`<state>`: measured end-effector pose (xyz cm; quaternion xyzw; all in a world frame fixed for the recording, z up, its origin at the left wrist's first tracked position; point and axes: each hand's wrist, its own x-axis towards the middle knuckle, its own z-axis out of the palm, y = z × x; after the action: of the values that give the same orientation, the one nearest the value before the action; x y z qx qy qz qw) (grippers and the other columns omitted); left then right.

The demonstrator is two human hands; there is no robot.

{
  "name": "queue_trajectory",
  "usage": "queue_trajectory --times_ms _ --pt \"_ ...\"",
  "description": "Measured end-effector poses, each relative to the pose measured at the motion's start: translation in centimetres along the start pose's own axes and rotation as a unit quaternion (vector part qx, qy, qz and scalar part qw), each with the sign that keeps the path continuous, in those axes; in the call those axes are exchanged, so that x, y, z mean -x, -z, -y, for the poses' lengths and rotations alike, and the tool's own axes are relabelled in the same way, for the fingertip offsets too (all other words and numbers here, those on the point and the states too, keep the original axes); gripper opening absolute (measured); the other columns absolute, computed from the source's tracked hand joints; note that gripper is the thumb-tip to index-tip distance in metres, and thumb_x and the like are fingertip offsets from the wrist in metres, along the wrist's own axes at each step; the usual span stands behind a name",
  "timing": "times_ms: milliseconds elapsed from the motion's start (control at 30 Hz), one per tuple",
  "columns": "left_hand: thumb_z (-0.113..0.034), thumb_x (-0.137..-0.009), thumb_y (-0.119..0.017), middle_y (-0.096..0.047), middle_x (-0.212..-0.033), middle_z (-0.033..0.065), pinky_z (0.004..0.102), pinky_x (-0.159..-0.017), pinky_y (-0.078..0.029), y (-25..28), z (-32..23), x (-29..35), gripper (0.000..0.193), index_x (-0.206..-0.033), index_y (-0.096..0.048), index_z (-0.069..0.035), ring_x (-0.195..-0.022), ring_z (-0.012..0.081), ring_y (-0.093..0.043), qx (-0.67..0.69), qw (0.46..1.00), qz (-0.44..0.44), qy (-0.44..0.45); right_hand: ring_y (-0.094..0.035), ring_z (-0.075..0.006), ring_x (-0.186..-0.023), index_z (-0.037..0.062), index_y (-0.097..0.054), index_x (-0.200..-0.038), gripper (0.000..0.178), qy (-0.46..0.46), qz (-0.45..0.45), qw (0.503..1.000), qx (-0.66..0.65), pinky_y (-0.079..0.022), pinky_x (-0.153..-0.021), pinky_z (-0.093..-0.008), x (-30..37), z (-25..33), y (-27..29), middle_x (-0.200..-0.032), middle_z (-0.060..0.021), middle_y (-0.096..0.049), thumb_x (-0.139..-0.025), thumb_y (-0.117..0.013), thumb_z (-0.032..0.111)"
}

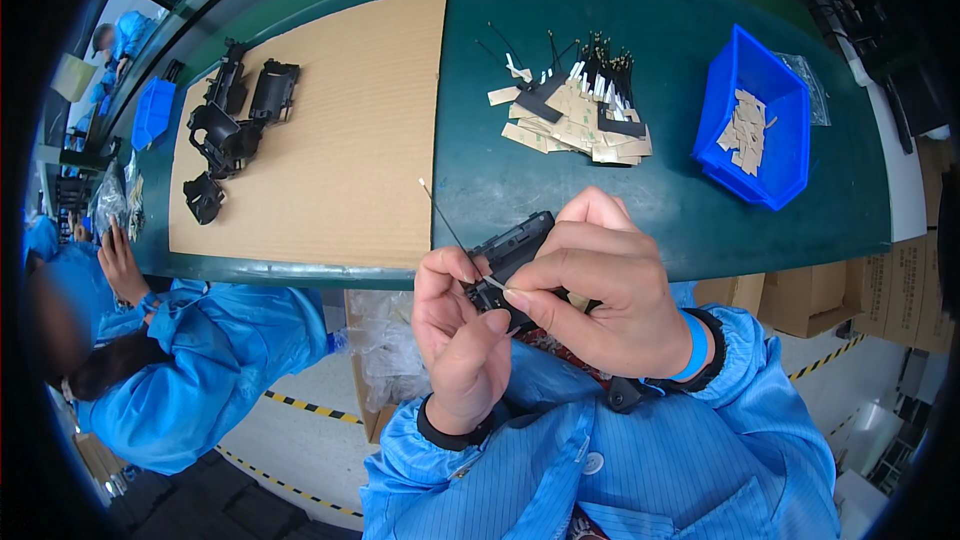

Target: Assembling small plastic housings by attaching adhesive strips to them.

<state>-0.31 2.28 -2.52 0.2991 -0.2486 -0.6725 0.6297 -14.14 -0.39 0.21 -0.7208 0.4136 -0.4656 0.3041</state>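
Your left hand [458,345] holds the black housing [518,244] over the worktop's [720,240] near edge, long axis slanting toward the far right corner; your right hand [610,280] pinches a pale strip [494,282]; the thin cable [448,218] points far edge, leaning left

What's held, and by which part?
A black housing, by its left end in the left hand; the right hand pinches a white strip by its end.

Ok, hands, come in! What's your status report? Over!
Left hand holding black plastic part. Right hand pinching small white piece over it. Thin cable sticking out past left fingers. Nothing seen blocking either hand.
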Motion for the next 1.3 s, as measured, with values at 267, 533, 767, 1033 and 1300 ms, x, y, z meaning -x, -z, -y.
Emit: queue_trajectory --times_ms 267,533,767,1033,1300 --pt "0.000 -0.066 -0.057 -0.044 -0.100 0.0077 0.0279 -0.080 -0.045 0.1 0.1 0.0 0.039 -0.101 -0.039 -0.004 -0.093 0.0167 -0.049 -0.013 1.000 0.000 -0.011 -0.044 -0.0185 -0.067 0.0100 -0.061 -0.067 0.007 -0.001 -0.004 1.000 -0.004 -0.032 -0.069 -0.0322 0.0 0.0 0.0 -0.061 0.0018 -0.051 -0.065 -0.066 0.006" --pt "0.002 -0.067 -0.058 -0.045 -0.101 0.0075 0.0275 -0.079 -0.045 0.2 0.2 0.0 0.039 -0.100 -0.039 -0.005 -0.093 0.0165 -0.050 -0.012 1.000 0.004 -0.012 -0.044 -0.0188 -0.066 0.0094 -0.061 -0.067 0.007 0.001 -0.006 1.000 -0.004 -0.032 -0.068 -0.0322 -0.1 0.1 0.0 -0.060 0.0010 -0.051 -0.064 -0.066 0.006" --pt "-0.003 -0.067 -0.068 -0.042 -0.097 0.0041 0.0217 -0.082 -0.034 -0.2 -0.1 0.0 0.042 -0.100 -0.042 -0.005 -0.093 0.0109 -0.041 -0.020 1.000 -0.015 0.002 -0.044 -0.0190 -0.065 0.0097 -0.060 -0.066 0.008 0.000 -0.007 1.000 -0.003 -0.032 -0.067 -0.0316 -0.1 0.0 -0.1 -0.059 0.0009 -0.050 -0.064 -0.066 0.006" --pt "-0.005 -0.066 -0.072 -0.043 -0.102 0.0058 0.0253 -0.081 -0.042 0.3 0.0 -0.2 0.047 -0.099 -0.039 -0.007 -0.094 0.0140 -0.048 -0.040 0.999 0.000 -0.011 -0.044 -0.0185 -0.063 0.0098 -0.059 -0.065 0.009 0.029 -0.017 0.999 0.019 -0.032 -0.066 -0.0325 -0.2 -0.1 -0.2 -0.058 0.0019 -0.049 -0.062 -0.066 0.006" --pt "-0.007 -0.069 -0.066 -0.044 -0.100 0.0071 0.0251 -0.080 -0.044 0.1 -0.3 -0.6 0.041 -0.098 -0.038 -0.006 -0.093 0.0139 -0.050 -0.060 0.997 0.039 -0.038 -0.045 -0.0189 -0.059 0.0058 -0.064 -0.080 0.022 0.127 -0.036 0.967 0.218 -0.034 -0.060 -0.0345 -0.8 0.8 1.3 -0.060 -0.0024 -0.051 -0.063 -0.069 0.017"
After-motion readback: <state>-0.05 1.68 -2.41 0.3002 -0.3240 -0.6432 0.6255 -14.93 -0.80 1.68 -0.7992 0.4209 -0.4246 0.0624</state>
